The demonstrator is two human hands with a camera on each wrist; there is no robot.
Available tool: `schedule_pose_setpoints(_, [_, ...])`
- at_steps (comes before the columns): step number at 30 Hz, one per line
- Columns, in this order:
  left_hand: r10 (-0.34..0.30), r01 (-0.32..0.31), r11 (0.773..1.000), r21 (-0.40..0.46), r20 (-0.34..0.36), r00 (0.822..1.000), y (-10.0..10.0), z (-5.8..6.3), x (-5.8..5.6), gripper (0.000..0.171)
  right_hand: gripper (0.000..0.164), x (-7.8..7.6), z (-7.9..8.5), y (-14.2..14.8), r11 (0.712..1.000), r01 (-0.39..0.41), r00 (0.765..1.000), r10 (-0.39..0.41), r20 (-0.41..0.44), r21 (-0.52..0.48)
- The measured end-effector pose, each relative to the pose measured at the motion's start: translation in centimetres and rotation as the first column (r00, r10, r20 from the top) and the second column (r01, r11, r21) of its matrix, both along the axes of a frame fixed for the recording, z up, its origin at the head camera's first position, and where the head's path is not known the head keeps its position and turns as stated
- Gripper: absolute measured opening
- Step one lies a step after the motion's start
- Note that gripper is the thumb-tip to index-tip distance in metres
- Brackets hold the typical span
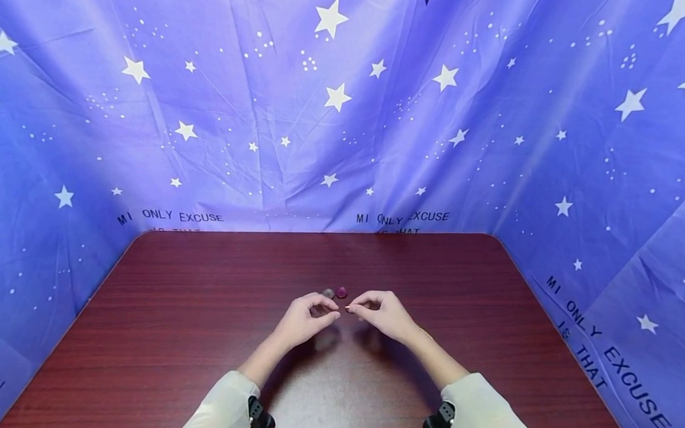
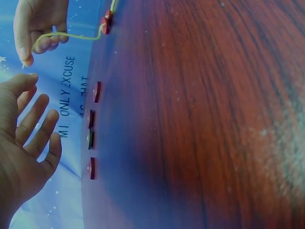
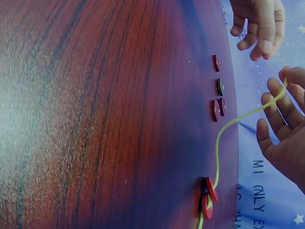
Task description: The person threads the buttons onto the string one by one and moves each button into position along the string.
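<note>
Between its thumb and forefinger, my right hand (image 1: 384,314) pinches a yellow string (image 3: 248,115), whose short tip pokes out past the fingertips. The string runs down to the table and through red disc-like buttons (image 3: 207,206) lying close together. Facing it, my left hand (image 2: 29,138) holds nothing, its fingers loosely bent and its thumb near the string's tip. Loose on the table, just beyond the hands, lie a dark green button (image 3: 220,87) and several red ones, among them one red button (image 2: 92,168) at the row's end in the left wrist view.
The dark red wood-grain table (image 1: 194,283) has rounded far corners. A blue cloth with white stars (image 1: 278,103) hangs behind it and along both sides. Black wrist cameras (image 1: 438,422) sit at the white sleeves (image 1: 498,417).
</note>
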State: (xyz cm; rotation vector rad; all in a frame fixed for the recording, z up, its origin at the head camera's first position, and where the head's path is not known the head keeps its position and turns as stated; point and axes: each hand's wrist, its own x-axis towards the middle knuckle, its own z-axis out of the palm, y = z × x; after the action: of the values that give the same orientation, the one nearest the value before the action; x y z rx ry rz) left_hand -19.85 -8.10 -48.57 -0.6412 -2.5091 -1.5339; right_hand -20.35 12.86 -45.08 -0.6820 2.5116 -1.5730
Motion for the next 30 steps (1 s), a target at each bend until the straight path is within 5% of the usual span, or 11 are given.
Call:
schedule_pose_setpoints(6, [0.048, -0.057, 0.989, -0.137, -0.067, 0.997, 0.5, -0.2, -0.3, 0.013, 0.016, 1.2, 2.3, 0.4, 1.0, -0.008, 1.0, 0.009, 0.028, -0.016])
schedule_pose_setpoints(15, [0.103, -0.12, 0.918, -0.377, -0.066, 0.993, 2.2, -1.0, -1.3, 0.015, 0.016, 1.2, 2.1, 1.2, 0.999, 0.023, 0.999, -0.022, 0.027, -0.04])
schedule_pose_setpoints(30, [0.17, -0.182, 0.857, -0.481, -0.069, 0.983, 4.0, -2.0, -2.6, 0.022, 0.014, 1.1, 1.9, 1.8, 0.998, 0.059, 0.998, -0.058, 0.012, -0.019])
